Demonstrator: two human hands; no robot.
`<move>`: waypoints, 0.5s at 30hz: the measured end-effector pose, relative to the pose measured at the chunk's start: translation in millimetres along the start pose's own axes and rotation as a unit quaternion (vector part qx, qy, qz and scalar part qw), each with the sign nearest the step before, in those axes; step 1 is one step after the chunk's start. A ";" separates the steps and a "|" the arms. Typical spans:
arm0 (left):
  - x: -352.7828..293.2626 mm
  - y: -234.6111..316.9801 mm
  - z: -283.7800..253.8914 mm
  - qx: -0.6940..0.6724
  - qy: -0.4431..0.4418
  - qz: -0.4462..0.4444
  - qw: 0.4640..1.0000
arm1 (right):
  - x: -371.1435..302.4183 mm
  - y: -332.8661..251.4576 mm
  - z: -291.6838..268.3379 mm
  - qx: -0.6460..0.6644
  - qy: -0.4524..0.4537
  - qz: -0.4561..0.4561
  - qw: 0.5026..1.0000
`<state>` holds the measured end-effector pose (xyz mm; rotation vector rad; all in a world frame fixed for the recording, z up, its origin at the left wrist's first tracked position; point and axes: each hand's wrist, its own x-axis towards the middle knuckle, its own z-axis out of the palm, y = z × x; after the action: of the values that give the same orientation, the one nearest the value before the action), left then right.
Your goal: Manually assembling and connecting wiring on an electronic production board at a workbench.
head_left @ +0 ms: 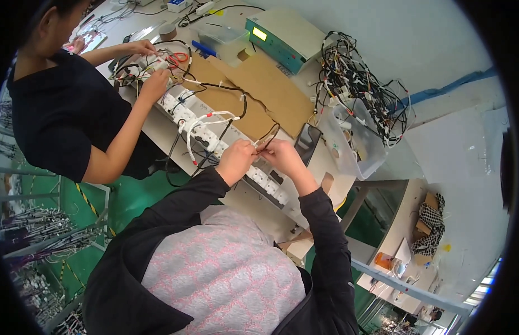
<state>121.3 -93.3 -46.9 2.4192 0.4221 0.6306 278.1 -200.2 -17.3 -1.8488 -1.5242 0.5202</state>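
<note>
My left hand (236,162) and my right hand (286,160) are close together over a long row of white connector blocks (204,134). Between them the fingers of both pinch a dark wire harness (273,129), whose end loops up above my right hand. The exact part under the fingertips is too small to make out. To the left of my left hand, white wire branches (191,139) with red tips arch over the blocks. A black phone-like slab (308,143) lies just right of my right hand.
At the left a co-worker (64,106) handles wires at the row's far end. Flat cardboard (282,100) lies behind the blocks, before a green-fronted tester (284,36). A big tangle of harnesses (357,84) spills over a clear plastic bin (371,162) at the right.
</note>
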 end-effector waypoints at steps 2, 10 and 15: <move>4.5 2.0 -1.5 0.005 -0.014 -0.017 1.000 | 2.2 5.2 -2.2 0.036 -0.032 0.002 0.999; 6.1 3.8 -3.2 -0.005 -0.032 -0.043 0.999 | 2.1 9.2 -0.1 0.055 -0.022 -0.007 0.998; 4.0 6.4 -5.1 -0.001 -0.030 -0.060 0.998 | 0.9 11.3 3.7 0.054 -0.025 -0.015 0.998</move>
<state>123.0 -94.1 -37.9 2.3830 0.5367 0.5037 283.7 -199.4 -27.8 -1.7398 -1.5247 0.6256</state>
